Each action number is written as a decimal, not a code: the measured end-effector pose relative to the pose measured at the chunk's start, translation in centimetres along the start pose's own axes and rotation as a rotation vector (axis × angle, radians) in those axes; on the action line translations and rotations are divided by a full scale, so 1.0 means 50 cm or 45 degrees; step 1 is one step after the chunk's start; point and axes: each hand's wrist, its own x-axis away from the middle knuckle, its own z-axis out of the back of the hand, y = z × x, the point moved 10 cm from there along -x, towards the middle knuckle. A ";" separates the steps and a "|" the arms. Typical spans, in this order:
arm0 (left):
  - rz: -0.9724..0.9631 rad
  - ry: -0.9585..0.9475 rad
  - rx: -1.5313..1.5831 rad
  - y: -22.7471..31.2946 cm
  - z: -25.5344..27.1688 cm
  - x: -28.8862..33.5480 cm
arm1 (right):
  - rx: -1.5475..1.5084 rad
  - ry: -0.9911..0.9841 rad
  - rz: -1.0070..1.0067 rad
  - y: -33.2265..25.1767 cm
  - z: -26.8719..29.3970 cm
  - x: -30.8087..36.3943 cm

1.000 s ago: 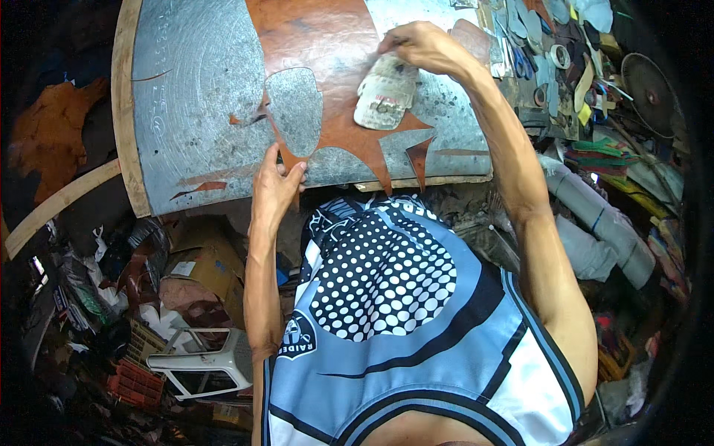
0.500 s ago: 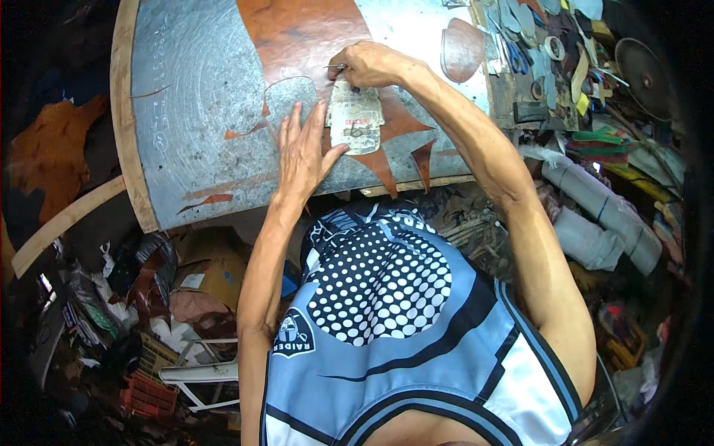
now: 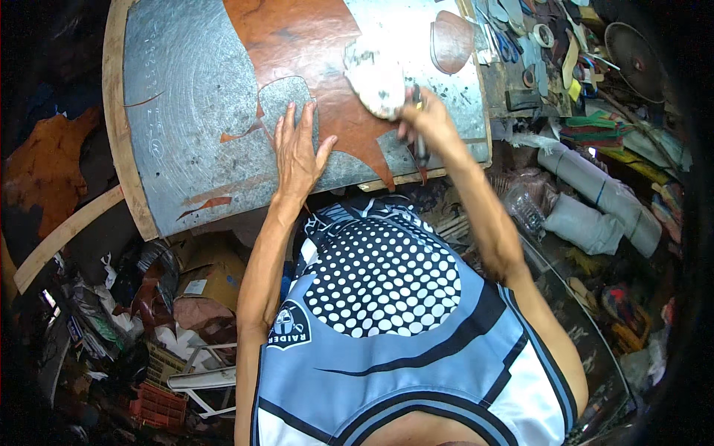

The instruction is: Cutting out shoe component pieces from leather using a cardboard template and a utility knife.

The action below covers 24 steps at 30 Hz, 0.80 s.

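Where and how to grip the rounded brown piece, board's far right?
Likely best: pinch the brown piece at its rounded near edge, right hand, once free, coming from the near side; it looks thin and flat, that edge uncovered, with bare board before it.

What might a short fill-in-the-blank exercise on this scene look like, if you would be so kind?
1. The hand nearer the pale template is the person's ____ one.
2. The left hand is held with its palm facing ____.
3. The rounded black area on the shirt is patterned with white ____.
4. Beyond the right edge of the grey table is a pair of blue-handled ____.

Missing words: right; down; dots; scissors.
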 end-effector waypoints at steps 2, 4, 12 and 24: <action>0.034 -0.020 0.010 0.001 -0.003 -0.003 | -0.161 0.053 0.032 0.040 -0.037 0.036; 0.022 -0.038 0.013 0.004 -0.006 -0.004 | -0.236 0.116 0.056 0.049 -0.072 0.065; -0.040 -0.086 0.027 0.009 -0.006 -0.003 | 0.106 0.011 0.025 0.025 -0.111 0.090; -0.044 -0.121 -0.115 0.013 -0.011 -0.001 | 0.640 -0.157 0.228 0.004 -0.081 0.073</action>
